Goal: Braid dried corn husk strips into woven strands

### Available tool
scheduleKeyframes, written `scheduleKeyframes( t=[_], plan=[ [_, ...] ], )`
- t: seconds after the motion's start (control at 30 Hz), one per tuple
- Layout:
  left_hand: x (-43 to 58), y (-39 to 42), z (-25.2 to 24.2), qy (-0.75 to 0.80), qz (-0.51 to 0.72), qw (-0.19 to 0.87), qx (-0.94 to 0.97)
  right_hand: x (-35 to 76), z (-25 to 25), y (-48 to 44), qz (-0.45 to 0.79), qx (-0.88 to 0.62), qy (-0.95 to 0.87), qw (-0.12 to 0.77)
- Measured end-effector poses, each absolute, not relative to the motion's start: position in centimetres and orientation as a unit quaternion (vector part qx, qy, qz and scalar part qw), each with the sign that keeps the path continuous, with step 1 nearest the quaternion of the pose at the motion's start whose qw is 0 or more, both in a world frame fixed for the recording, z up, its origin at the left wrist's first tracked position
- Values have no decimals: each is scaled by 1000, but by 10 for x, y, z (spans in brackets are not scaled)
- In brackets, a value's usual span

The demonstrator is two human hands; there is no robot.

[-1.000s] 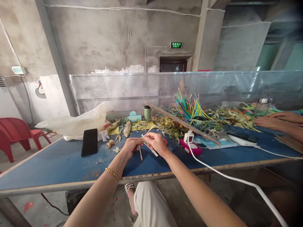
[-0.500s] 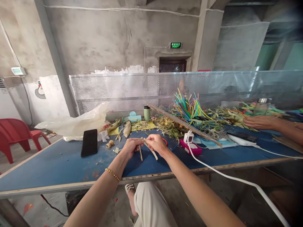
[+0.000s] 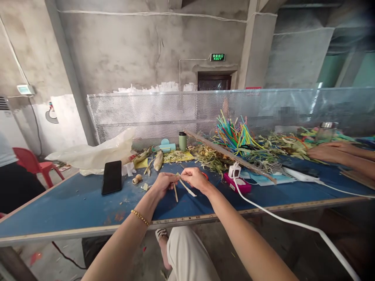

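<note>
Over the near part of the blue table, my left hand point(image 3: 164, 183) is closed in a pinch on a thin pale strip, dried husk by its look, whose end point(image 3: 175, 194) hangs below the fingers. My right hand point(image 3: 194, 178) pinches a second pale strip point(image 3: 188, 189) that slants down to the right. The fingertips of both hands are close together, and the strips' upper ends meet between them. Whether the two are one folded piece I cannot tell. Scissors with an orange-red handle point(image 3: 205, 176) lie partly hidden behind my right hand.
A black phone point(image 3: 111, 177) lies to the left, near small husk pieces point(image 3: 136, 179). Behind stand a green tumbler point(image 3: 182, 141) and colourful stems point(image 3: 236, 134). A pink power bank point(image 3: 238, 184) with a white cable point(image 3: 281, 219) is at right. Another person's hands point(image 3: 331, 151) work at far right.
The right strip now hangs bent at its lower end, and its top has come nearer my left fingers. At the far left a person has come into view. The other person's hands moved slightly.
</note>
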State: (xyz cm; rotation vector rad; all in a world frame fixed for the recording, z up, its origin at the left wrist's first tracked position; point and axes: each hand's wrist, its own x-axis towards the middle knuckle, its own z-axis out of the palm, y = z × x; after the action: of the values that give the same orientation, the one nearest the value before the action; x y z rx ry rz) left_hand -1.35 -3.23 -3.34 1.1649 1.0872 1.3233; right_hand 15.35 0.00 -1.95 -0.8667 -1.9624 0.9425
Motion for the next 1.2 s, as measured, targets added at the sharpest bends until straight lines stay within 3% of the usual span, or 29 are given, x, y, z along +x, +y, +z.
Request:
scheduleKeyframes(
  t=[0.37, 0.57, 0.67, 0.77, 0.83, 1.0, 1.2],
  plan=[
    [-12, -36, -31, 444, 549, 526, 474, 159, -17, -2, 351, -325, -800, 362],
    [-11, -38, -29, 454, 520, 521, 502, 157, -17, 0, 256, -349, -820, 374],
    [-10, -38, -29, 459, 518, 518, 503, 162, -19, -11, 165, -349, -825, 414],
    [-11, -36, -30, 453, 544, 516, 482, 177, -23, -31, 87, -365, -766, 522],
    [-13, -34, -31, 453, 567, 513, 458, 189, -24, -41, 131, -375, -700, 593],
    [-16, -29, -34, 446, 587, 520, 430, 205, 3, -29, 425, -306, -468, 712],
    [-15, -29, -35, 435, 578, 528, 446, 200, 53, 0, 523, -260, -236, 776]
  ],
)
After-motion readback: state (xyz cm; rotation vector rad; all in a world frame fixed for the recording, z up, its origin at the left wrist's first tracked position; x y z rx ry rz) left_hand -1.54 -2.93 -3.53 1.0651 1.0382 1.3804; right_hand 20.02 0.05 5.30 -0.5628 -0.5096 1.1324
